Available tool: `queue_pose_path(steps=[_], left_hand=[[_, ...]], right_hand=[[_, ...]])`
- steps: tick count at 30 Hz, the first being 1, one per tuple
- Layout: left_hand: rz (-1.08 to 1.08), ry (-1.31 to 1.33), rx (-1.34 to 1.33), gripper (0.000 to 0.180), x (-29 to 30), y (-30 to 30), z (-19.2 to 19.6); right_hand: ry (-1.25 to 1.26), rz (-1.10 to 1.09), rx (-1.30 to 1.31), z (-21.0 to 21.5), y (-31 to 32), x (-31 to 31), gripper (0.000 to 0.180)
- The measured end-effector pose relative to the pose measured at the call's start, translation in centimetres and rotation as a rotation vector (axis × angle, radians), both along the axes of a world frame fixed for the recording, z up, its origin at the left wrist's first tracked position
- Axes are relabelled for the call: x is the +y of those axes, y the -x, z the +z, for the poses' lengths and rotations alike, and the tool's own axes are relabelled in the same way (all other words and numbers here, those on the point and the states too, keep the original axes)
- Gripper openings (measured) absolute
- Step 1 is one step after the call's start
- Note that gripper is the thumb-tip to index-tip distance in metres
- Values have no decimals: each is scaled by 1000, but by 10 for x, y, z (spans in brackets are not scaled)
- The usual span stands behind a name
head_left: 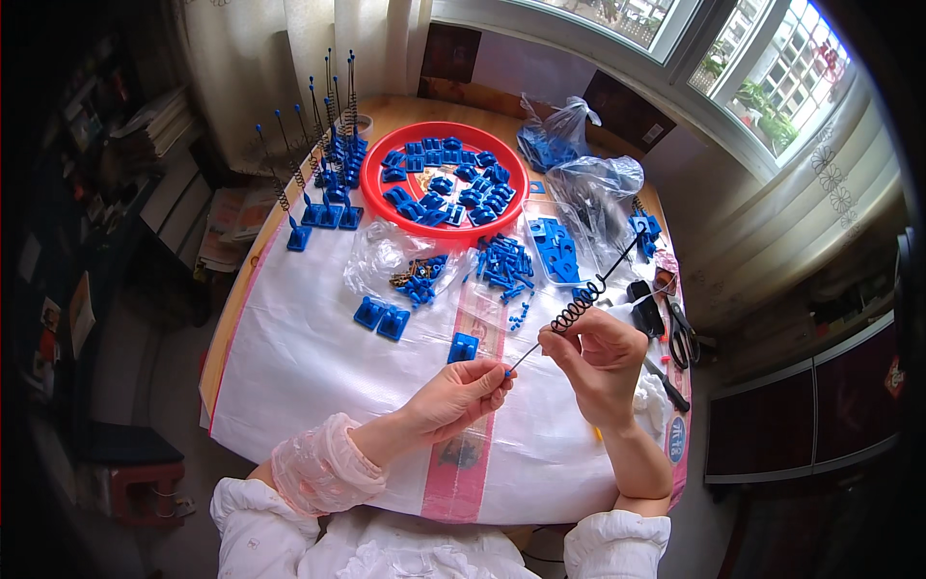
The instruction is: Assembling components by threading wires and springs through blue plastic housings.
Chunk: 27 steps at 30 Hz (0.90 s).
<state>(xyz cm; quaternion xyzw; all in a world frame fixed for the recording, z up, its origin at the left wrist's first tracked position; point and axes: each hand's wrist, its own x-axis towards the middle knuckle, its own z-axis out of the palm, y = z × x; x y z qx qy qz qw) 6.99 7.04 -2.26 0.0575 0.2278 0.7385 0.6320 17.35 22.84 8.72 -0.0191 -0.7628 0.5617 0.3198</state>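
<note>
A black wire [579,311] with a coiled spring-like middle runs slantwise between my two hands, its hooked end pointing away to the upper right. My left hand [453,398] is closed, pinching the lower end of the wire, where a small blue tip shows at the fingertips. Around the straight part just below the coil, the thumb and fingers of my right hand [606,362] are pressed together. Just beyond my left hand lies a single blue square base [463,347]. Two more blue bases [382,317] sit farther left on the white cloth [318,386].
A red round tray [370,198] holds many blue bases. Finished-looking upright coiled wires on blue bases [333,214] stand at the far left. Blue pegs [503,265], a clear box [553,253] and plastic bags [588,183] lie centrally and behind. Scissors [682,338] rest at the right edge.
</note>
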Motion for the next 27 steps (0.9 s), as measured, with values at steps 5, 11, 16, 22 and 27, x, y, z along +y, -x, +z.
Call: queue_pose_path(steps=[5,11,16,22,27], left_hand=[[-4,3,-4,16,1,0,0],[-9,3,-1,16,1,-1,1],[1,-5,-1,16,0,0,0],[-2,5,-2,17,1,-1,2],[-5,-11,-3,17,0,0,-2]], right_hand=[[-13,4,9,1,-1,0,9],[3,-4,5,1,-2,0,9],[-3,12,0,-2,0,1,8],[53,-37,43,4,1,-4,13],[48,-31,52,5,1,-4,13]])
